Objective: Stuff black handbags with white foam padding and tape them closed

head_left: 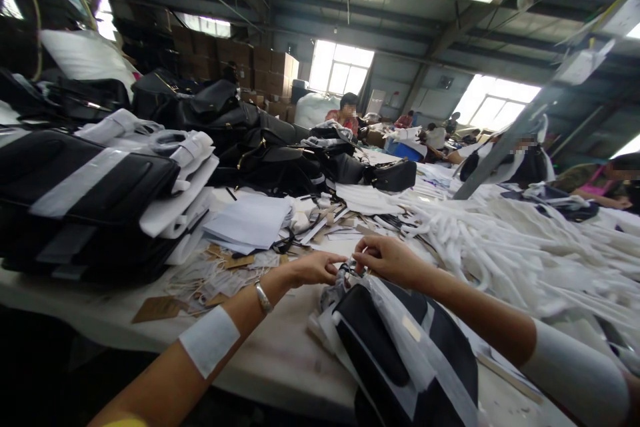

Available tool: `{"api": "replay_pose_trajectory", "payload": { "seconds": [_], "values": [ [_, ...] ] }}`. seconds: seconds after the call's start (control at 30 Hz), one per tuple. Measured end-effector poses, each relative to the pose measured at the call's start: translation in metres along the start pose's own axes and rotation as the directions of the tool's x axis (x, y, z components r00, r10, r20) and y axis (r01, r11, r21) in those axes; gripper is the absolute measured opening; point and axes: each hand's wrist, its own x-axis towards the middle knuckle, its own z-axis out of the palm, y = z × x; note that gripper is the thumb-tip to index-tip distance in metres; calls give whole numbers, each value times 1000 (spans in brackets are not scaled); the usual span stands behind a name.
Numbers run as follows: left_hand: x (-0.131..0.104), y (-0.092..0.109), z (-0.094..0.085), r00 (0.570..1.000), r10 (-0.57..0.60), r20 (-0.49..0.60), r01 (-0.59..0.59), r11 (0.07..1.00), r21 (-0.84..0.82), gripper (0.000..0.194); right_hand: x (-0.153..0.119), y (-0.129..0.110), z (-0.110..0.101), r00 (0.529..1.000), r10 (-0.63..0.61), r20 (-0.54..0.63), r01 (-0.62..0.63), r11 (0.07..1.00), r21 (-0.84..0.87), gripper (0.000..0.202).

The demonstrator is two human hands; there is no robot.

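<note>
A black handbag [373,333] with white tissue and clear wrapping stands tilted at the table's near edge, its top toward my hands. My left hand [317,268], with a silver bracelet at the wrist, is closed at the left side of the wrapped bag handle [334,290]. Thumb and fingers of my right hand [387,259] are pinched together just above the handle, close to the left fingertips. A thin dark loop [346,268] shows between the two hands. Exactly what the right fingertips hold is too small to make out.
Wrapped black bags [95,180] are stacked on the left, with more black bags [270,163] behind. White paper sheets [247,220] and loose tags [215,277] lie left of my hands. White foam strips [480,233] heap up at the right, near a slanted metal post [495,160]. Co-workers sit farther back.
</note>
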Motion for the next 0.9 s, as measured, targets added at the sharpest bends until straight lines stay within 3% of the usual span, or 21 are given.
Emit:
{"api": "replay_pose_trajectory", "payload": {
  "seconds": [0.2,0.43,0.63,0.9],
  "values": [
    [-3,-5,-11,988,-11,-157,10,1000,-10,76,3,2,2,999,-25,-33,22,995,-93,16],
    [-13,2,-25,940,33,-339,-75,991,-111,68,17,2,14,991,-83,-104,59,975,-215,17],
    [-19,13,-20,892,76,-446,-165,972,-165,67,37,0,22,998,-65,-9,62,975,-214,21],
    [-21,13,-9,875,91,-475,-184,971,-154,72,43,-1,24,1000,-6,7,8,981,-196,28]
  ]
}}
